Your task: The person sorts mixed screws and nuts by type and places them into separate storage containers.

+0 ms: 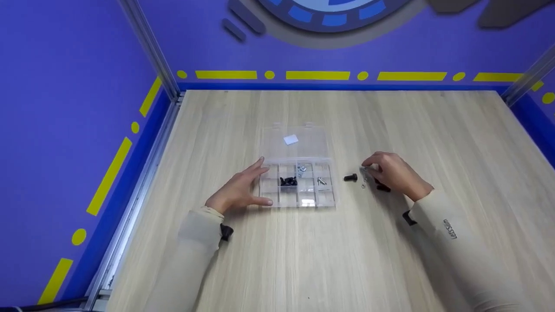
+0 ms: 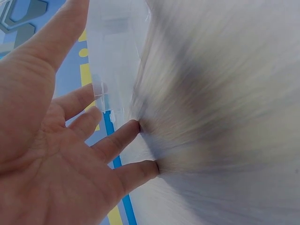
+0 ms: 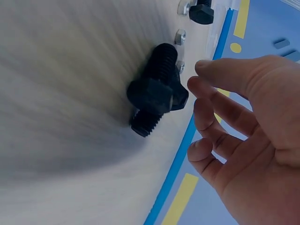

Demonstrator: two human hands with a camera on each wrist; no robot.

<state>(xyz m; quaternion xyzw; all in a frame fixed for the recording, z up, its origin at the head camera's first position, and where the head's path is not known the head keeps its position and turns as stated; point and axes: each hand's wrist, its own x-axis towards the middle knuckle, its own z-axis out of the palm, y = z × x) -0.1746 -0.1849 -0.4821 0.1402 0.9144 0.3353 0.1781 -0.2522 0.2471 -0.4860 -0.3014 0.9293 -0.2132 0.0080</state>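
Pale wood grain is covering the table (image 1: 277,260); blue walls (image 1: 78,86) with yellow dashes (image 1: 225,75) are rising around it, metal posts (image 1: 149,43) are standing at the back corners, and a round emblem (image 1: 334,28) is running off the top edge. On the table a clear box (image 1: 287,200) is lying with its lid (image 1: 277,147) folded back under a white label (image 1: 291,139); black screws (image 1: 288,181) are sitting in one compartment, silver pieces (image 1: 321,181) in two others. The left hand (image 1: 238,186) is resting at the box's left side, its grip standing spread; the left wrist view is cutting the box off at the top and hiding its contents. Well to the box's right, the right hand (image 1: 396,173) is holding thumb and forefinger close together beside small nuts (image 3: 180,36); whether that grip is pinching one, I cannot tell. One bolt (image 1: 350,177) is lying between box and hand; black bolts (image 3: 152,89) are lying near the fingers, partly hidden in the head view; both sleeves (image 1: 182,260) are running out of frame.
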